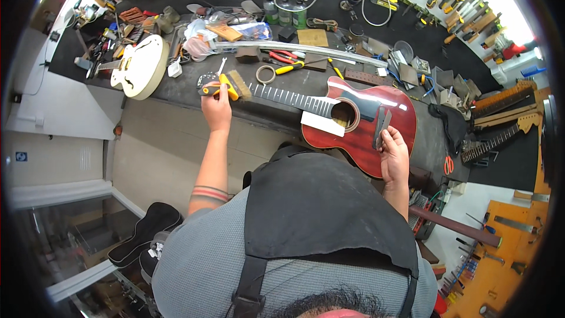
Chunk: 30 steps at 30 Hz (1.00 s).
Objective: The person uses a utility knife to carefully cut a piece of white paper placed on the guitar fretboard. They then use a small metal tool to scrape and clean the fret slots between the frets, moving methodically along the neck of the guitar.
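My left hand (218, 109) grips a yellow-handled brush (240, 86) with bristles, above the headstock end of a red acoustic guitar (353, 145) lying on the dark workbench (203, 90). My right hand (394, 153) pinches a narrow, flat strip (386, 119) with a grey face over the guitar's bridge area. A white card (322, 126) lies at the neck's body end, beside the soundhole. A tan ring (265, 75) sits behind the fretboard, near red-handled and yellow-handled pliers (286, 67).
A cream hollow guitar body (141, 66) lies left. Tools and bottles (285, 15) fill the bench's back, with a tool wall (450, 15) behind. Orange scissors (448, 164) and another neck (491, 145) are right. A black case (141, 229) stands low left.
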{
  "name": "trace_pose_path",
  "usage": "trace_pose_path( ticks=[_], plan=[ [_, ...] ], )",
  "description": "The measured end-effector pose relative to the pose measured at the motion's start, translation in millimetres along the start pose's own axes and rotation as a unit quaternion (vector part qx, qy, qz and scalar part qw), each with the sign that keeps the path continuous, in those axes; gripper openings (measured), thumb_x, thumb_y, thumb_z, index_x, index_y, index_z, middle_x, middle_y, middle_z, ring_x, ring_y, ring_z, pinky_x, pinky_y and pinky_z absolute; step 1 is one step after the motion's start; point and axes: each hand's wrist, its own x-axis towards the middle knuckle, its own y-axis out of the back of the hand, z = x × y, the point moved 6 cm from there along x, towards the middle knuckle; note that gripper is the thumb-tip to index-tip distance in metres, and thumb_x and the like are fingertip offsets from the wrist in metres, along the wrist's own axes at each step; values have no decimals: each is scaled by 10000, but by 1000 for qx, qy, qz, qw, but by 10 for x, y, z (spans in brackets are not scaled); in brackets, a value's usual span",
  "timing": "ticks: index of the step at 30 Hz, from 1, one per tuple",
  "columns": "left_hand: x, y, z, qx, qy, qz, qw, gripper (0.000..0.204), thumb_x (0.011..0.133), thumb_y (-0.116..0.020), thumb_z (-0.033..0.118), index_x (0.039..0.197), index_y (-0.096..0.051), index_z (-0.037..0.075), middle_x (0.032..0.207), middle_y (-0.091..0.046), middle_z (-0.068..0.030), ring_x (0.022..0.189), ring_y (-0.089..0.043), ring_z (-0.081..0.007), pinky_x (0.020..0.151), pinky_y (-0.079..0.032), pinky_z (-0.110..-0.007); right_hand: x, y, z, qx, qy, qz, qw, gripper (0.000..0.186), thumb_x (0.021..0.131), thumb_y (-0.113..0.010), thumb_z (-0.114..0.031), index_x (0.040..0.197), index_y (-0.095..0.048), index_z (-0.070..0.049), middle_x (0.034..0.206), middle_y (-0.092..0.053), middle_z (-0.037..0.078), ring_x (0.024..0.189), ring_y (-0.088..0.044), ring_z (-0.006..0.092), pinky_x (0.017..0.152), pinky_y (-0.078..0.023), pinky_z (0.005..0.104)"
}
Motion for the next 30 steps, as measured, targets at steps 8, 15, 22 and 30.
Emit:
trace_pose_path(
  ticks=[8,15,22,30],
  plan=[
    [-243,673,-269,50,37,49,997,224,1176,-756,222,1224,-776,4,1104,-812,-83,975,-772,-178,897,-624,-363,102,-34,113,-23,-26,-33,999,215,1168,-767,-138,1355,-716,-45,1081,-736,-32,891,-615,65,806,-467,261],
    [491,592,-582,198,44,63,977,393,1177,-714,420,1236,-797,40,1059,-860,-209,1021,-839,-421,901,-626,-534,-17,158,310,0,-39,-15,999,210,1172,-759,-140,1359,-719,-52,1081,-757,-26,893,-653,72,809,-487,262],
    [-261,-1126,-112,176,-38,-246,952,503,1181,-664,436,972,-782,-6,826,-783,-261,814,-802,-456,737,-588,-563,-211,301,414,25,-36,33,999,231,1157,-786,-149,1353,-708,-54,1096,-755,-24,902,-632,73,827,-474,275],
    [-1080,-2036,866,-49,-49,-428,901,339,1140,-777,325,1129,-774,-13,1022,-858,-218,905,-847,-298,807,-640,-452,-359,320,456,7,-51,65,997,206,1182,-740,-136,1355,-714,-29,1058,-714,-30,881,-613,82,820,-483,280]
  ],
)
